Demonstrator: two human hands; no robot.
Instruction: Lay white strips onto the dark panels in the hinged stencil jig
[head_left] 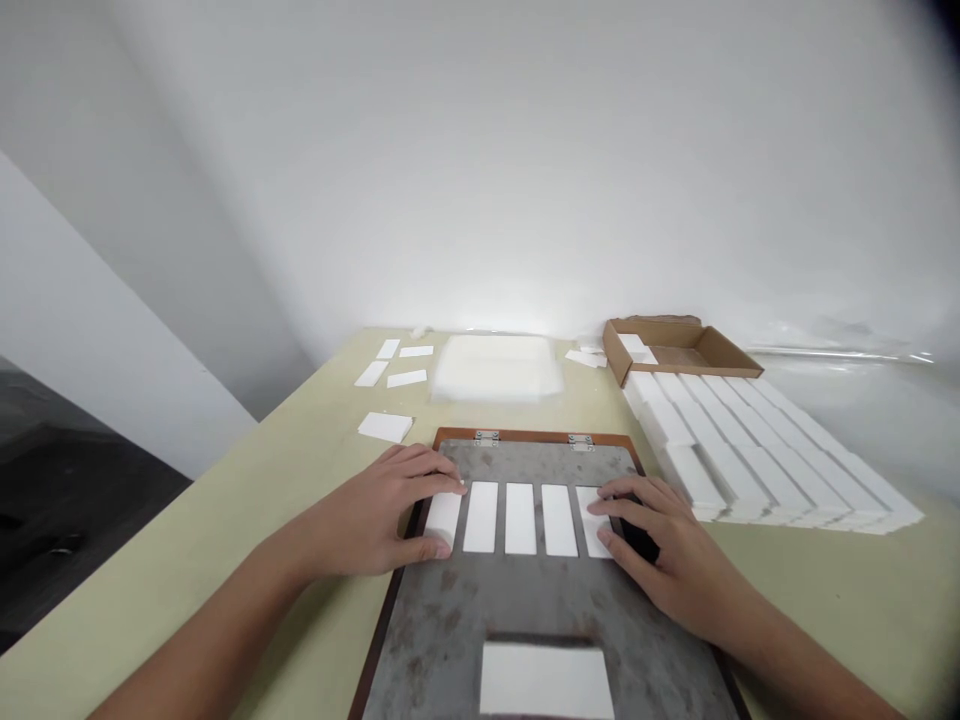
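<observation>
A pale yellow-green table (322,425) has its far edge against a plain white wall (480,170). To the left, a greyer, shaded surface (172,230) slants beside a white panel (105,340). Below lies a dark, indistinct area (67,510). Soft light brightens the wall just above the table.

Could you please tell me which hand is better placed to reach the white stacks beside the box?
Probably the right hand: it is nearer the white stacks, while the left hand is at the leftmost slotted strip.
</observation>
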